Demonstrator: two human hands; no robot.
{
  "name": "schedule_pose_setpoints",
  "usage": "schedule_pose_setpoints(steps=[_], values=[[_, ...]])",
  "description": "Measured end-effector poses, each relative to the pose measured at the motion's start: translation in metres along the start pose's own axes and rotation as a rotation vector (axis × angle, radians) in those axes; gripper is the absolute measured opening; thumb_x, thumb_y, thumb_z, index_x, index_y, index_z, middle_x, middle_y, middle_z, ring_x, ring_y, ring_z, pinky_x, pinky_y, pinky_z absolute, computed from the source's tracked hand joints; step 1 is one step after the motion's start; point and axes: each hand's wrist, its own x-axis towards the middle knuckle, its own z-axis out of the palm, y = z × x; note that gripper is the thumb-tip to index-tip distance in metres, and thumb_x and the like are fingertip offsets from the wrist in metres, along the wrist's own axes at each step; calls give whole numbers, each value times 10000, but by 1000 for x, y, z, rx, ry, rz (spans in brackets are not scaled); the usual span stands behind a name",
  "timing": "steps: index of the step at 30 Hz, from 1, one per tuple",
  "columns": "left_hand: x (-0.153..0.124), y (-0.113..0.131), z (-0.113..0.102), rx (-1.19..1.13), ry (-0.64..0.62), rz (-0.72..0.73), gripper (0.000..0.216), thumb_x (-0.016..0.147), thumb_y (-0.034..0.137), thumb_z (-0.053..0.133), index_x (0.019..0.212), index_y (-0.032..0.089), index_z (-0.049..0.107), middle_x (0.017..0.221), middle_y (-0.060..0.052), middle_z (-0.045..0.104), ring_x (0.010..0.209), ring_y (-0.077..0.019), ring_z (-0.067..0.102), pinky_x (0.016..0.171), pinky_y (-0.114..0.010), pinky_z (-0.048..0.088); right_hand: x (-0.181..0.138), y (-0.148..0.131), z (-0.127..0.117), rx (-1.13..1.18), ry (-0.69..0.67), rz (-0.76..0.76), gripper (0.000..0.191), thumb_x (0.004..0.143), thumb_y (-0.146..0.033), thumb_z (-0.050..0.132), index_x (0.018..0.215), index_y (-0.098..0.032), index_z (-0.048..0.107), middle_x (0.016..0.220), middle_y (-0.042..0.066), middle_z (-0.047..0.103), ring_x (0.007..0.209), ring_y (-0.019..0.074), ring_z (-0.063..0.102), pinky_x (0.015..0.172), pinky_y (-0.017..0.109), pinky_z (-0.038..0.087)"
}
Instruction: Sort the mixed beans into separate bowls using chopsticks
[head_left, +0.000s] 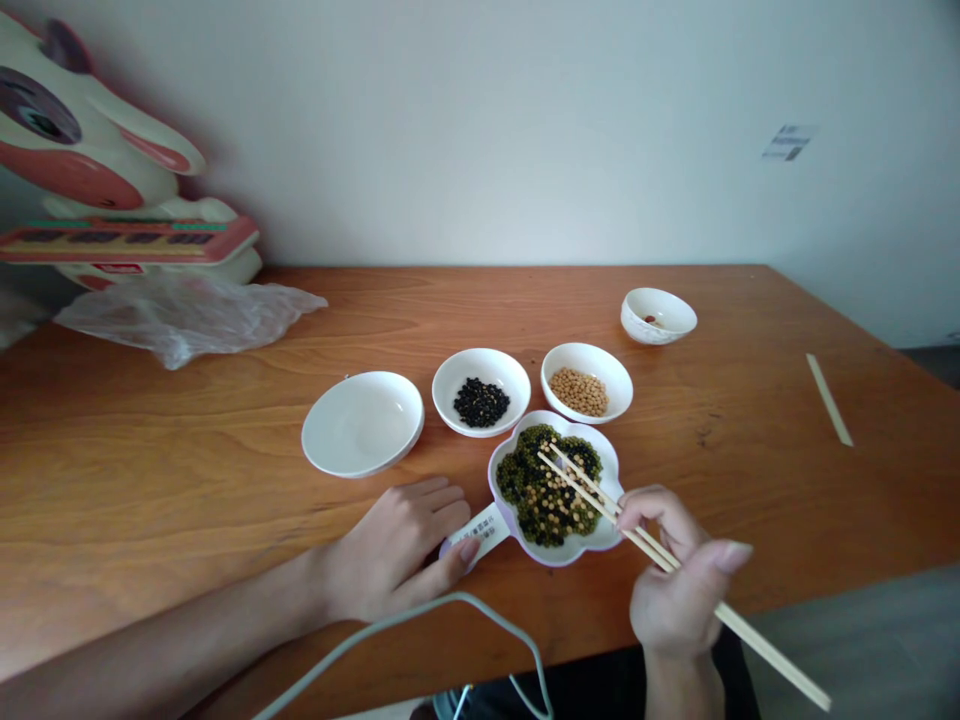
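Across the wooden bench [187, 430] on my feed, the right grip [675, 590] is clamped on chopsticks [772, 655] slanting forward-left, parted tips over mixed beans [544, 500] in the flower-shaped dish [559, 556], its handle [491, 530] pinched leftward by my nearer left grip [397, 550].

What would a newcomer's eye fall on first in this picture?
Probably the flower-shaped dish near the centre, full of mixed green, black and tan beans, with chopsticks in the right hand pointing into it and the left hand at its handle. Next, likely the large pink-and-white toy animal with a keyboard, at far left.
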Motion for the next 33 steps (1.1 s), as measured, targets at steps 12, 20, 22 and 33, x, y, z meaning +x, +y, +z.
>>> schedule_pose_setpoints(steps=[12, 20, 22, 33], values=[[2, 2, -3, -12, -7, -1, 246, 1074, 306, 380, 867, 207, 468, 875, -44, 585, 795, -208, 511, 738, -368, 361, 2, 1, 0, 3, 27, 26, 887, 983, -742, -6, 661, -219, 635, 693, 79, 655, 717, 230, 631, 616, 350, 431], [3, 2, -3, -23, 0, 6, 241, 1067, 298, 391, 860, 205, 471, 871, -44, 586, 794, -207, 519, 730, -359, 369, 5, 1, 1, -17, 51, -16, 872, 1009, -708, 20, 628, -218, 632, 666, 76, 662, 694, 221, 645, 591, 337, 437], [2, 2, -2, -18, 1, 1, 240, 1067, 301, 392, 863, 205, 471, 870, -44, 585, 794, -208, 519, 732, -360, 370, 5, 0, 3, -14, 72, -29, 858, 1021, -694, 43, 624, -217, 636, 660, 74, 663, 689, 220, 647, 593, 337, 442], [2, 2, -4, -9, 0, 8, 242, 1072, 298, 381, 868, 207, 473, 869, -48, 592, 797, -209, 517, 734, -364, 370, 22, -31, -11, 84, 353, -168, 854, 993, -755, 131, 561, -212, 629, 544, 54, 601, 582, 226, 608, 623, 379, 431]])
